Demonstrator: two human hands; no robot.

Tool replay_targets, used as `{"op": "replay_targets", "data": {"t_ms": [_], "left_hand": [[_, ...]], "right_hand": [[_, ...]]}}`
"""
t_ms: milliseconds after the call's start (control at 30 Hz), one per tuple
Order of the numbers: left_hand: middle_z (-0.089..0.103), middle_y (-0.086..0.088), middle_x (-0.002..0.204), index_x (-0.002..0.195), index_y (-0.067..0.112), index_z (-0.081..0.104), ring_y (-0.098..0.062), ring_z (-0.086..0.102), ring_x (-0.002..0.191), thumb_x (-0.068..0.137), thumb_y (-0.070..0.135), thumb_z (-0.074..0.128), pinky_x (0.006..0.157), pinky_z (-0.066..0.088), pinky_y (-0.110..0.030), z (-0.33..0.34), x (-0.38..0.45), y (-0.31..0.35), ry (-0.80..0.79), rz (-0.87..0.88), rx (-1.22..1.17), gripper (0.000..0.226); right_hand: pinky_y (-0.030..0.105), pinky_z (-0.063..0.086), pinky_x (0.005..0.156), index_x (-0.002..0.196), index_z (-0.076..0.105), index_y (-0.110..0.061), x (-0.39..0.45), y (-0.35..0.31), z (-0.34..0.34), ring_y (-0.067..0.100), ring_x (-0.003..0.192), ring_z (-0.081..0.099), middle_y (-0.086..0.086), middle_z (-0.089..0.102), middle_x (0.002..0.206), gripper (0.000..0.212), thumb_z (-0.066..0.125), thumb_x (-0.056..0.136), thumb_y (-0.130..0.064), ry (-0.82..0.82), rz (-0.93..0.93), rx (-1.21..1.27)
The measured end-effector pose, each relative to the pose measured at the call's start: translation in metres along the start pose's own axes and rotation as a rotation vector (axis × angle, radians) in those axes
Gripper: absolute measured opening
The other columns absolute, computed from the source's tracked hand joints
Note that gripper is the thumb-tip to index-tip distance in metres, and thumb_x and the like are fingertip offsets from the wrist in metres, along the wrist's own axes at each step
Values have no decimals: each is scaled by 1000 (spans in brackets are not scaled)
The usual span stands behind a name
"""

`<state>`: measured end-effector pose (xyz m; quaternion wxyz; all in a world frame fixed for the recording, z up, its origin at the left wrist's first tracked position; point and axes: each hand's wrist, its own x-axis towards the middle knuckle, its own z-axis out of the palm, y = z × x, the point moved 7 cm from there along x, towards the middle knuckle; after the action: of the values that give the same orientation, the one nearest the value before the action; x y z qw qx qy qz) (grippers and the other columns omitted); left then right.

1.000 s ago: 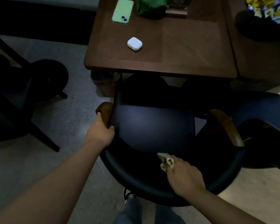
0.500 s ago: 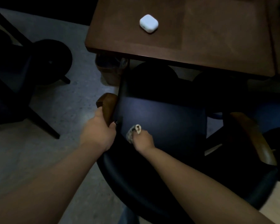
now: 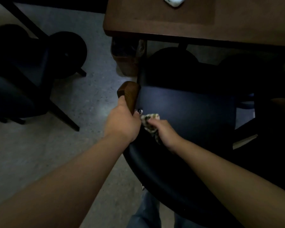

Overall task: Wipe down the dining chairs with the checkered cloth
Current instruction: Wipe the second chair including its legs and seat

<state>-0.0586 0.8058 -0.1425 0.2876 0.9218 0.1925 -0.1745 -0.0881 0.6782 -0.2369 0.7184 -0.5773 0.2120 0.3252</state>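
1. Nearest in, blue denim trouser legs (image 3: 146,216) stand at the bottom edge, just behind the curved black backrest (image 3: 163,178) of the dark dining chair.
2. Two bare forearms reach forward over that backrest, the left from the near left, the right from the near right.
3. The right hand (image 3: 166,133) has its fingers curled tight round the bunched checkered cloth (image 3: 150,124), which is pressed down at the left edge of the chair's dark blue padded seat (image 3: 187,112).
4. Right beside it, touching the cloth, the left hand (image 3: 123,124) wraps its fingers and thumb round the brown wooden armrest (image 3: 129,94), whose rounded end sticks out beyond the knuckles.
5. Off to the left, across the speckled grey floor (image 3: 72,145), sits a second dark chair (image 3: 23,76), hard to make out in the gloom.
6. Farther on, the brown wooden table (image 3: 237,27) spans the upper right.
7. On the table's far edge lies a small white rounded earbud case (image 3: 174,1), partly cut off by the frame.
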Motion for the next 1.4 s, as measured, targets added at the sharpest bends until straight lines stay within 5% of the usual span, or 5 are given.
{"op": "replay_targets", "data": {"t_ms": [600, 800, 933, 1300, 1400], "left_hand": [[61, -17, 115, 135, 13, 38, -36, 59, 105, 94, 27, 57, 77, 37, -31, 0, -1, 3, -20, 15, 42, 48], [61, -17, 116, 138, 13, 36, -37, 59, 105, 95, 30, 56, 78, 40, -33, 2, -1, 2, -31, 22, 63, 51], [61, -18, 114, 134, 14, 39, -39, 59, 104, 94, 31, 56, 78, 42, -37, 1, 0, 1, -17, 8, 91, 47], [59, -19, 122, 141, 13, 34, -39, 58, 109, 94, 30, 56, 80, 41, -36, 3, 3, 0, -17, 26, 83, 55], [59, -20, 122, 139, 12, 36, -40, 57, 110, 94, 30, 57, 79, 40, -37, 2, 2, 1, -3, 32, 93, 53]], "right_hand": [[33, 45, 97, 119, 63, -11, -75, -48, 37, 22, 109, 59, 7, 65, 116, 43, 39, 87, 6, -41, -368, -705], [0, 13, 105, 141, 44, -11, -150, -34, 30, 12, 133, 36, 0, 42, 146, 56, 43, 86, 1, -62, -438, -916], [21, 40, 81, 109, 64, -5, -111, -38, 15, 29, 107, 59, 12, 65, 114, 28, 42, 91, -3, 10, -266, -947], [26, 37, 67, 98, 63, 5, -62, 11, -60, 36, 101, 63, 25, 65, 109, 26, 48, 93, -15, 99, 253, -1240], [22, 35, 64, 88, 64, -2, -36, -14, -8, 32, 92, 61, 21, 65, 102, 20, 46, 93, -12, 99, 66, -1045]]}}
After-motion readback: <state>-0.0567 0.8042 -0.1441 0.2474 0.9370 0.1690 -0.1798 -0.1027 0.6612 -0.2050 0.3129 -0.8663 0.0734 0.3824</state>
